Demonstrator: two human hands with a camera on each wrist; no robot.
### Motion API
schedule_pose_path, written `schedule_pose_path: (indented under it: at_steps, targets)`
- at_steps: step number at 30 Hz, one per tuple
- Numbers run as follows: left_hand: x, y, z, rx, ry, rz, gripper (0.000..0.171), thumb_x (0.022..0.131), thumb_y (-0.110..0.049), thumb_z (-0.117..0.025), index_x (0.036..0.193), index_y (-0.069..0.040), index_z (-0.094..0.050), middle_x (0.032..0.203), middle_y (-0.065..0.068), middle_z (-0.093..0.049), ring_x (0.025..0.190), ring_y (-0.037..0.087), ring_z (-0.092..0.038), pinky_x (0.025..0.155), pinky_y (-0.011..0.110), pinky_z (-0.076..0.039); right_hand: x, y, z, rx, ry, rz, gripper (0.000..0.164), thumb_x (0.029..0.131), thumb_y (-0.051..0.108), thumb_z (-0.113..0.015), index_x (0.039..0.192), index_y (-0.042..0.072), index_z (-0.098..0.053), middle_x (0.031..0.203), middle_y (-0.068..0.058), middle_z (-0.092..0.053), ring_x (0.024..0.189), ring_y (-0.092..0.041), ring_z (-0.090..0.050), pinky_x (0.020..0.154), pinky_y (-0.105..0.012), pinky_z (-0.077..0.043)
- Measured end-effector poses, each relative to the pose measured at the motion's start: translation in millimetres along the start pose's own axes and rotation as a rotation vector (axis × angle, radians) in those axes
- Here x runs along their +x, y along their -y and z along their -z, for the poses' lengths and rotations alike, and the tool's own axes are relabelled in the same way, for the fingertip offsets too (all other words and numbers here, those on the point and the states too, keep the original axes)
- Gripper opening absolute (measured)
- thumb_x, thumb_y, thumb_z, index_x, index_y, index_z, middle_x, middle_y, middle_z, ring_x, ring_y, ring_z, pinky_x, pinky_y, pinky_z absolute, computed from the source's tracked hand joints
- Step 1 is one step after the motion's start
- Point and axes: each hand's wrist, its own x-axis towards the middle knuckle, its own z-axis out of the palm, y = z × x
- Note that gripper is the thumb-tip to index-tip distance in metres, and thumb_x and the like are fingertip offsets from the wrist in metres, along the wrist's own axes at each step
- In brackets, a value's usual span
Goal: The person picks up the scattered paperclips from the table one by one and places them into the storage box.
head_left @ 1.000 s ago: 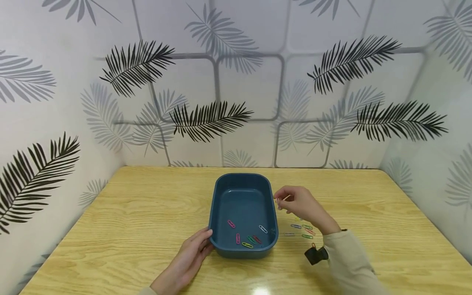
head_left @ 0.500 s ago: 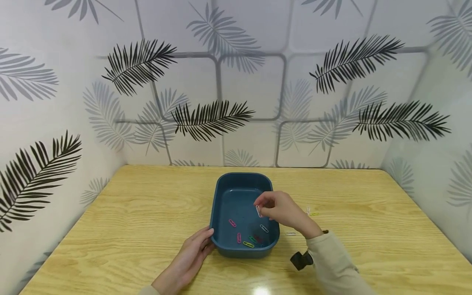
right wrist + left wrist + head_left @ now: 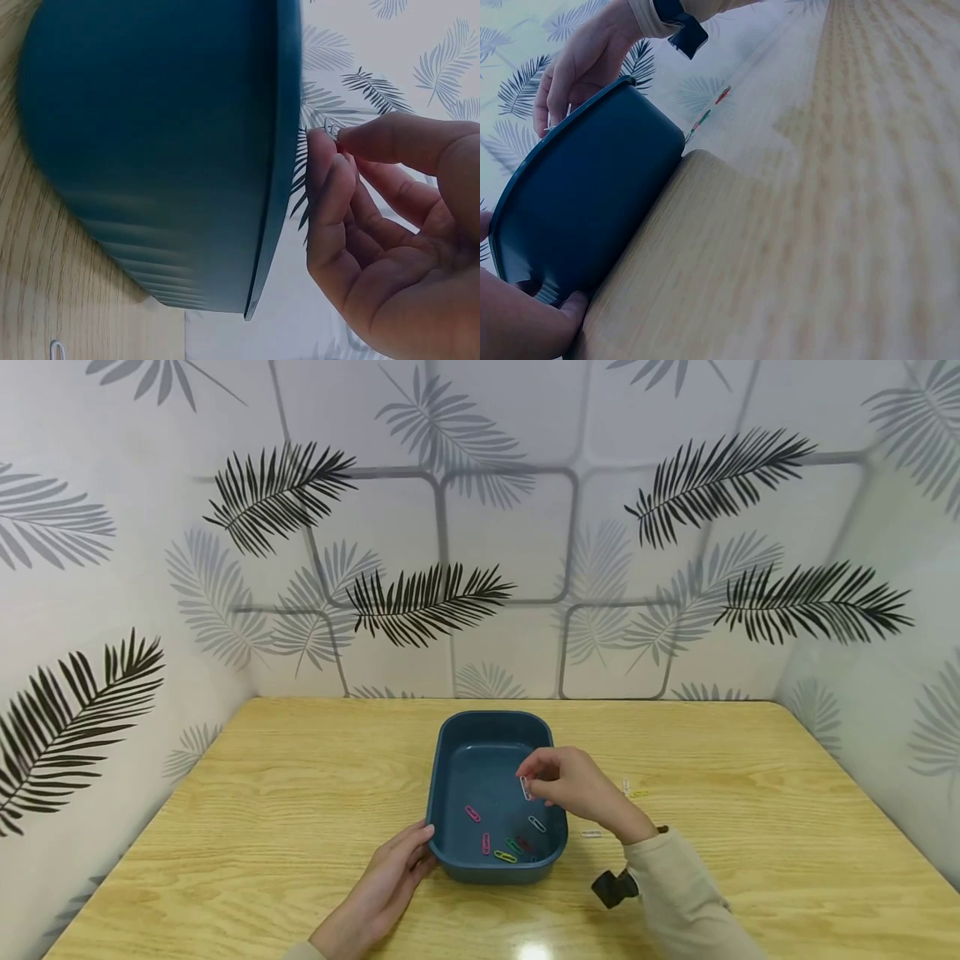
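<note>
A dark blue plastic bin (image 3: 480,777) stands on the table. My left hand (image 3: 393,872) holds its near-left corner, thumb at the rim and fingers against the outer wall. Over the bin's right side, my right hand (image 3: 581,785) pinches a white paper clip (image 3: 524,788) between thumb and fingertips. In the right wrist view, only the end of that paper clip (image 3: 330,126) shows above the fingertips. Inside the bin lie several paper clips, among them a pink one (image 3: 472,814), a yellow one (image 3: 506,857), a green one (image 3: 513,846) and a white one (image 3: 536,823).
Right of the bin, a white paper clip (image 3: 592,834) and a yellow one (image 3: 639,794) lie on the wooden table (image 3: 315,777). The right forearm hides part of that area; the left wrist view shows red and green clips (image 3: 723,95) there. A leaf-patterned wall stands behind.
My right hand has moved left from beside the bin to over it, carrying the paper clip; it has hardly moved in the last half second. My left hand stays at the bin's corner.
</note>
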Motion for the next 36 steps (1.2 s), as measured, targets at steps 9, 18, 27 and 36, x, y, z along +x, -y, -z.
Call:
schedule_pose_path:
  at_steps: [9, 18, 27, 36]
  targets:
    - [1.2, 0.1, 0.6, 0.006, 0.006, -0.011, 0.061, 0.100, -0.027, -0.054, 0.144, 0.010, -0.033, 0.145, 0.022, -0.040, 0.125, 0.021, -0.045, 0.109, 0.037, -0.035, 1.3, 0.3, -1.6, -0.014, -0.003, -0.006, 0.009, 0.087, 0.001, -0.063, 0.094, 0.003, -0.068, 0.075, 0.000, -0.062, 0.068, -0.022, -0.059, 0.055, -0.028, -0.052]
    - [1.5, -1.2, 0.3, 0.002, 0.007, -0.003, 0.061, 0.101, -0.027, -0.053, 0.145, 0.009, -0.033, 0.146, 0.022, -0.039, 0.126, 0.021, -0.045, 0.108, 0.036, -0.036, 1.4, -1.2, -0.6, 0.014, 0.006, 0.001, 0.012, 0.090, 0.002, -0.063, 0.101, 0.001, -0.069, 0.083, -0.002, -0.064, 0.076, -0.032, -0.062, 0.062, -0.035, -0.057]
    - [0.4, -1.5, 0.8, -0.008, -0.004, 0.029, 0.060, 0.102, -0.026, -0.051, 0.145, 0.010, -0.032, 0.146, 0.021, -0.038, 0.123, 0.019, -0.047, 0.108, 0.035, -0.037, 1.0, -1.5, -1.6, 0.008, 0.013, -0.008, 0.013, 0.092, 0.003, -0.063, 0.104, 0.000, -0.067, 0.089, -0.010, -0.066, 0.078, -0.032, -0.063, 0.062, -0.031, -0.055]
    - [1.8, 0.4, 1.2, -0.004, 0.006, 0.004, 0.061, 0.102, -0.026, -0.050, 0.146, 0.010, -0.028, 0.148, 0.024, -0.035, 0.127, 0.021, -0.044, 0.110, 0.037, -0.035, -4.1, -3.0, 3.3, 0.016, 0.007, -0.002, 0.017, 0.093, 0.006, -0.063, 0.108, 0.000, -0.066, 0.091, -0.006, -0.066, 0.080, -0.031, -0.064, 0.061, -0.028, -0.055]
